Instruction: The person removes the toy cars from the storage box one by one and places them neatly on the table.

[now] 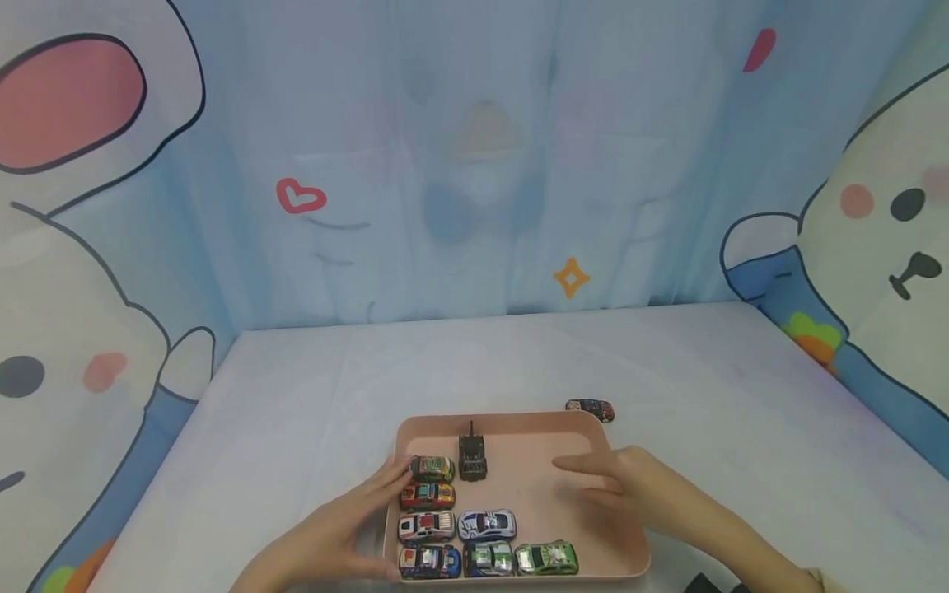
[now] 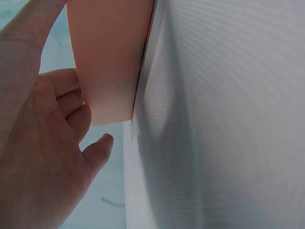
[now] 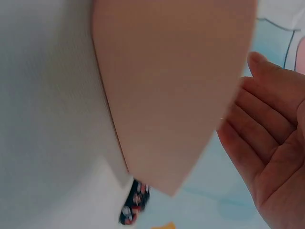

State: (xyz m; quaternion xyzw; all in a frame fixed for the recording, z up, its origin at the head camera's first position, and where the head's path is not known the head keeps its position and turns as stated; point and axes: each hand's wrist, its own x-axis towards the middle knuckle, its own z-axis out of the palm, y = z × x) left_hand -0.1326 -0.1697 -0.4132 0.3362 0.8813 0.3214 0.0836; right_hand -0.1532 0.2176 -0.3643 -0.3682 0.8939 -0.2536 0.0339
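Observation:
A shallow pink tray (image 1: 519, 424) lies on the table in the head view. Toy cars stand in rows at its left and front, among them a green-and-yellow car (image 1: 432, 469), a red car (image 1: 427, 496) and a bright green car (image 1: 546, 558). A dark toy tank (image 1: 472, 455) sits near the back rim, its barrel pointing away. My left hand (image 1: 337, 527) rests at the tray's left rim, fingertips beside the green-and-yellow car and thumb near the front left corner. Over the tray's right part is my right hand (image 1: 619, 486), index finger extended, holding nothing.
Behind the tray's back right corner, another dark toy car (image 1: 591, 409) lies on the white table (image 1: 334, 387). A blue cartoon-print curtain (image 1: 474, 165) hangs behind the table and at both sides. Something black (image 1: 700, 585) shows at the bottom edge, right.

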